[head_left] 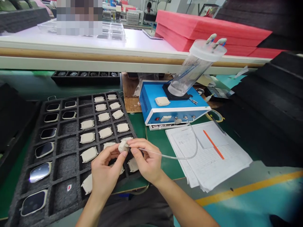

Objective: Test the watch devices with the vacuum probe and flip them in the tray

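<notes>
My left hand (107, 168) pinches a small beige watch-shaped case (123, 146) above the right part of a black foam tray (55, 164). Close beside it, my right hand (148, 159) holds the end of a clear thin tube (176, 157) against the case's right side. The tube curves back to the front of a blue box-shaped machine (175, 108). Beige cases (87, 137) fill several compartments of the tray, and dark-screened watch faces (44, 149) lie in its left columns. Fingers hide part of the held case.
On the machine stand a tilted clear cylinder (189, 74) and another beige case (162, 101). Papers (189, 167) with an orange strip (213, 144) lie at the right. Behind are a raised shelf (134, 45), red foam blocks (189, 30) and a person.
</notes>
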